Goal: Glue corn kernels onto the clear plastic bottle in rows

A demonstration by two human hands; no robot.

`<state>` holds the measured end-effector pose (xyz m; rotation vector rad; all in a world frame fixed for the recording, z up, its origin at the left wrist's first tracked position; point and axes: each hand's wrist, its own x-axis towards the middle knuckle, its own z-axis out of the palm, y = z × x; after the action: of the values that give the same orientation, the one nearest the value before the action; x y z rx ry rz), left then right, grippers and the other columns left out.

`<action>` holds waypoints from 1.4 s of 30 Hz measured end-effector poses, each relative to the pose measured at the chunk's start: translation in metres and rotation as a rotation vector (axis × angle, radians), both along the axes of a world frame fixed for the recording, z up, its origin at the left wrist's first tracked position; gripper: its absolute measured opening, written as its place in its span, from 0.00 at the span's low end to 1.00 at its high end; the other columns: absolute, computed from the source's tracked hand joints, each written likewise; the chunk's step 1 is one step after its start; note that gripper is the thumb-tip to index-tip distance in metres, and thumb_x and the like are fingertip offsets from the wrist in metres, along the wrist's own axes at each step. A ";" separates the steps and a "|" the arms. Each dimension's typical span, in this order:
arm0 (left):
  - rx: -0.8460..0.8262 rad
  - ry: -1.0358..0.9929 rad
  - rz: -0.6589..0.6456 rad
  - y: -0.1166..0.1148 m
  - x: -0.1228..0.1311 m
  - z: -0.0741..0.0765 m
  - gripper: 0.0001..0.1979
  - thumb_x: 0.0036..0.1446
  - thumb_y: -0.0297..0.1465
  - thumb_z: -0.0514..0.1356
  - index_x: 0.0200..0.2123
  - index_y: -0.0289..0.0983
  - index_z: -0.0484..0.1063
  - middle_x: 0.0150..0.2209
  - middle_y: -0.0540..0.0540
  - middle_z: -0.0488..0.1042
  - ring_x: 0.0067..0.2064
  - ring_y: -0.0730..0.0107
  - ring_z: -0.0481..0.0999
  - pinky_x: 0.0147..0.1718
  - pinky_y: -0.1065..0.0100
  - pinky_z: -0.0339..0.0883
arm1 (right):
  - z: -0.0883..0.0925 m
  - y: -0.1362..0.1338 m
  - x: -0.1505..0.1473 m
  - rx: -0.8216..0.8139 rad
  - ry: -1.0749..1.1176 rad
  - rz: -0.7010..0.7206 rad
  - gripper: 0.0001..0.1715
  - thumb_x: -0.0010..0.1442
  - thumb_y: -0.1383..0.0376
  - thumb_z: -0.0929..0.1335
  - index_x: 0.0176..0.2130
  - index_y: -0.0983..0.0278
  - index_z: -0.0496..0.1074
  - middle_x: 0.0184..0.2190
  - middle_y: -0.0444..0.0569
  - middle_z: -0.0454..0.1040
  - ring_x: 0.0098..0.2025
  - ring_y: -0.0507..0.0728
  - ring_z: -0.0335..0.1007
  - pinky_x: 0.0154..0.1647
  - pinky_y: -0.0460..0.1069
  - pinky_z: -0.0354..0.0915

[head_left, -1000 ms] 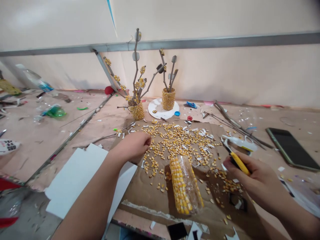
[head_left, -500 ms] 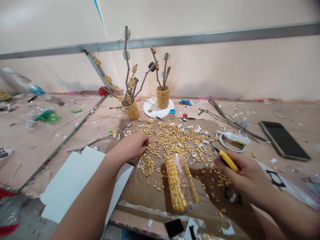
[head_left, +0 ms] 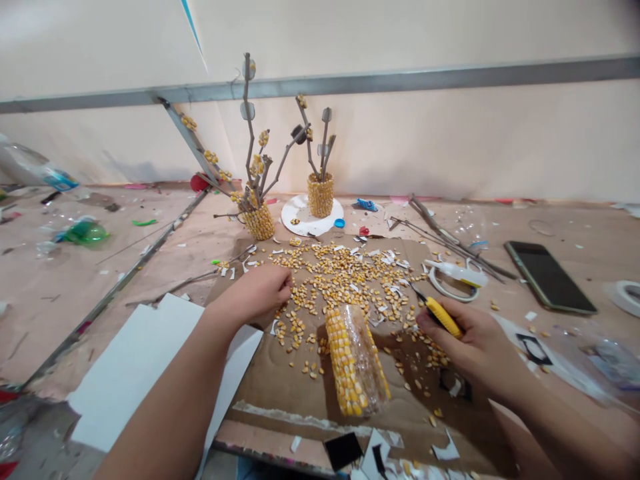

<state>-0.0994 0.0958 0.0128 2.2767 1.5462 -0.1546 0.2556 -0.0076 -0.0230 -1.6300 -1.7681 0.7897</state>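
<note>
From my head view I have both hands over a brown cardboard sheet [head_left: 280, 395] on the counter [head_left: 125, 267]. My left hand [head_left: 265, 291] is curled near the sheet's left edge, beside loose corn kernels [head_left: 340, 277]; most of its fingers are tucked out of sight, so I can't tell how far they close or whether they pinch anything. My right hand [head_left: 473, 337], over the sheet's right edge, is closed around a yellow-and-black knife [head_left: 444, 317], its dark tip pointing toward the far side. Between the hands, closer to the sheet's near edge, I see a clear plastic cylinder [head_left: 367, 360] with rows of kernels covering its left side; neither hand touches it. The kernels spread thickly across the far half of the cardboard, mixed with white scraps. White sheets [head_left: 133, 367] reach from under my left forearm toward the counter's near edge. A white nozzle bottle [head_left: 456, 273] rests just beyond the right hand, with a phone [head_left: 550, 277] farther right.
</note>
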 end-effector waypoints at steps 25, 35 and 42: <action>0.297 0.004 0.170 0.016 -0.005 -0.011 0.17 0.73 0.35 0.49 0.37 0.37 0.74 0.36 0.39 0.80 0.37 0.55 0.77 0.35 0.61 0.62 | 0.066 0.082 -0.042 0.081 0.175 0.126 0.23 0.65 0.47 0.69 0.28 0.60 0.67 0.22 0.40 0.58 0.25 0.52 0.54 0.26 0.49 0.51; 0.305 -0.090 -0.092 0.017 0.006 -0.031 0.13 0.71 0.34 0.56 0.45 0.39 0.82 0.49 0.39 0.77 0.49 0.55 0.76 0.50 0.58 0.67 | 0.069 0.084 -0.015 0.115 0.131 0.131 0.22 0.66 0.49 0.69 0.28 0.60 0.65 0.22 0.40 0.58 0.24 0.52 0.54 0.25 0.50 0.49; 0.297 -0.127 -0.121 0.022 0.015 -0.041 0.12 0.70 0.31 0.58 0.45 0.41 0.83 0.48 0.39 0.75 0.48 0.56 0.75 0.49 0.58 0.68 | 0.073 0.085 -0.018 0.129 0.121 0.136 0.20 0.66 0.50 0.69 0.29 0.60 0.67 0.23 0.41 0.60 0.25 0.52 0.55 0.25 0.50 0.51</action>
<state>-0.0845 0.1179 -0.0278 2.5525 1.4477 0.1972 0.2379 0.0775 0.0501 -1.3618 -1.8178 0.8003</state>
